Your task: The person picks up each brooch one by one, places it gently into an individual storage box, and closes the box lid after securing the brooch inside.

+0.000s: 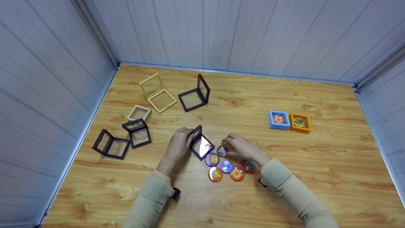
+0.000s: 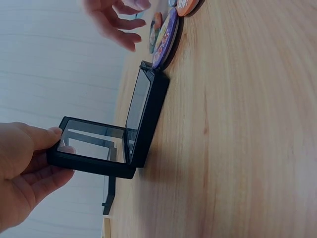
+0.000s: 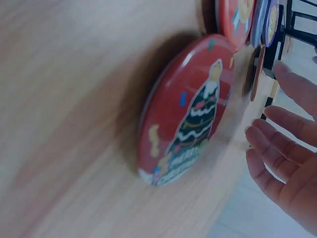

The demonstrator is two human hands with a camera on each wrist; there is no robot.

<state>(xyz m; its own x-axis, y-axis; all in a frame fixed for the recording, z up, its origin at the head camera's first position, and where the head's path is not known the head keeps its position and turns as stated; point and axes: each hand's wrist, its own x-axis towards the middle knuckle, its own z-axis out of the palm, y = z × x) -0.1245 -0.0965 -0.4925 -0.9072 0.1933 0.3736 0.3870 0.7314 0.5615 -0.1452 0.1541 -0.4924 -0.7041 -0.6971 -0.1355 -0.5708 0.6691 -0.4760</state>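
My left hand [image 1: 179, 144] pinches the raised lid of a black hinged display case [image 1: 202, 147] with clear panes; the left wrist view shows thumb and fingers on the lid's outer edge [image 2: 91, 166]. My right hand [image 1: 243, 148] hovers by a dark round badge [image 1: 222, 151] beside the case, its fingers [image 3: 287, 119] spread and loosely bent, with nothing visible between them. Close by lie a purple badge [image 1: 212, 159], a shiny lilac badge [image 1: 226, 166], an orange badge [image 1: 215, 174] and a red badge [image 1: 237, 173]. Below my right wrist lies a red Christmas-tree badge [image 3: 190, 111].
Two open black cases [image 1: 118, 148] stand at left, near a beige case [image 1: 139, 113]. Farther back stand an open gold case [image 1: 162, 100] and another open black case [image 1: 192, 99]. At right sit a blue case [image 1: 279, 126] and an orange case [image 1: 300, 129], each holding a badge.
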